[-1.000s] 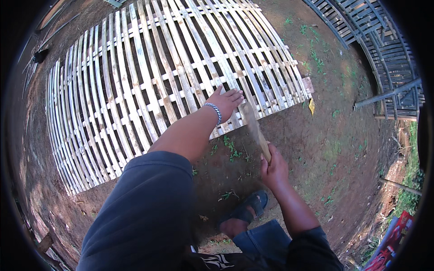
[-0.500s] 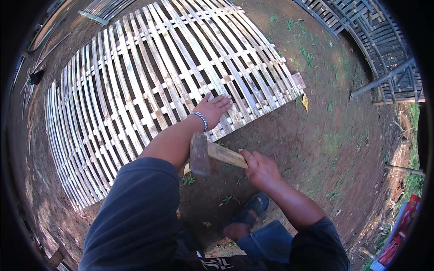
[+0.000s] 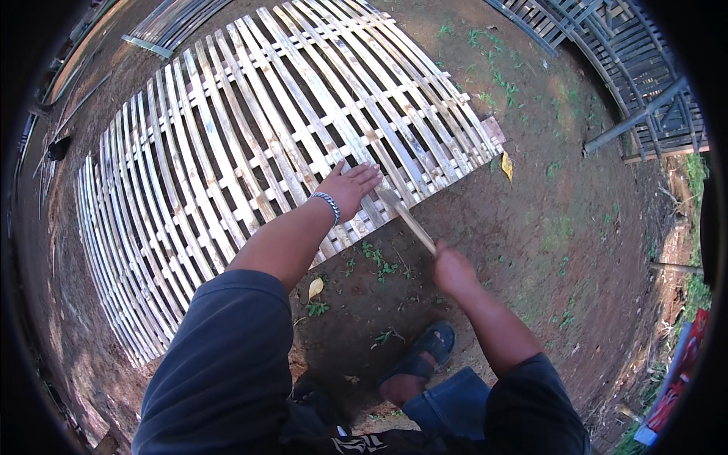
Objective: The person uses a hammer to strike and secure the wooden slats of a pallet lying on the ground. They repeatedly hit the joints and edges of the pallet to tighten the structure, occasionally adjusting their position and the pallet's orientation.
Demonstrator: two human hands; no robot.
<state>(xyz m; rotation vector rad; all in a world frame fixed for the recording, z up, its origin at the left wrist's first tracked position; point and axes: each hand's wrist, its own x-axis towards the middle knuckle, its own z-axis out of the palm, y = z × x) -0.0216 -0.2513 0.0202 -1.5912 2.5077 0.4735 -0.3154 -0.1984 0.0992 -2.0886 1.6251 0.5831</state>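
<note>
My left hand [image 3: 349, 189] lies flat on a large panel of pale bamboo slats [image 3: 220, 159], its fingers stretched out over the slats near the panel's near edge. A chain bracelet [image 3: 329, 203] circles that wrist. In my right hand [image 3: 453, 271] is the wooden handle of a hatchet [image 3: 415, 227], gripped toward its end. The hatchet's head is at the slats by the panel's near edge, just right of my left fingers. Exactly how its blade meets the slat is too small to tell.
Bare brown soil [image 3: 523, 250] with small weeds surrounds the panel. A yellow leaf [image 3: 507, 167] lies by its right corner, another leaf [image 3: 315, 287] near its front edge. Grey slatted bamboo structures [image 3: 644, 83] stand far right. My sandalled foot [image 3: 425, 356] is below the hatchet.
The hatchet has come down from above my left forearm, swinging forward and right onto the panel's near edge. My left hand remains flat on the slats.
</note>
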